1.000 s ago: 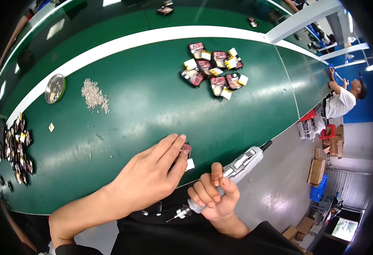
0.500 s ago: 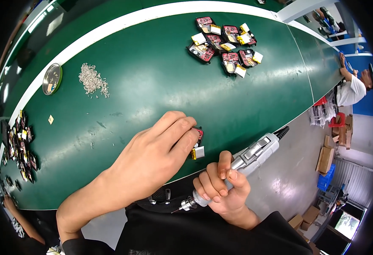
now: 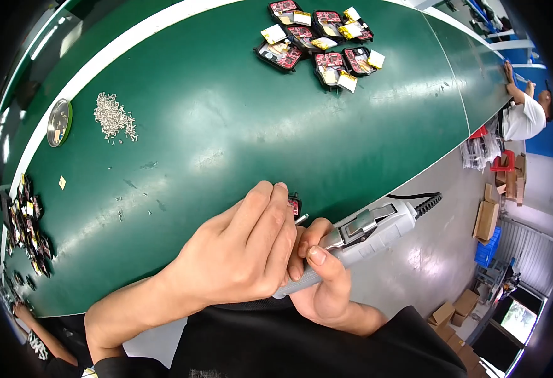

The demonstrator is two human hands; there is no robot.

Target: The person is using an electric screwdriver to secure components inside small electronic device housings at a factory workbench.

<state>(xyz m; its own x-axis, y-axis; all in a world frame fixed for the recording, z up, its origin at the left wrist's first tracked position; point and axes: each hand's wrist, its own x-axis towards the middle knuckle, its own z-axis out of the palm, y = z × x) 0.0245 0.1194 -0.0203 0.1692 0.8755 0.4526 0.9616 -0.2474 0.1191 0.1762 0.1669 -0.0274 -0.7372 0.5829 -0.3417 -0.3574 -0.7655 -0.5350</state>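
My left hand is closed over a small black case with a red circuit board near the table's front edge. Most of that case is covered by the fingers; a thin silvery edge pokes out beside it. In my right hand is a grey electric screwdriver, its cord running off the rear end. The screwdriver's front end and bit are hidden behind my left hand, so I cannot tell whether the bit touches the case. Both hands are close together, fingers nearly touching.
Several open black cases with red boards and silver-yellow battery packs lie at the far side of the green table. A heap of small screws, a round dish and piled units are leftward. A co-worker is far right.
My right hand has turned the screwdriver and brought its front end up behind my left hand. The battery pack beside the held case is now mostly covered. The whole view has shifted slightly.
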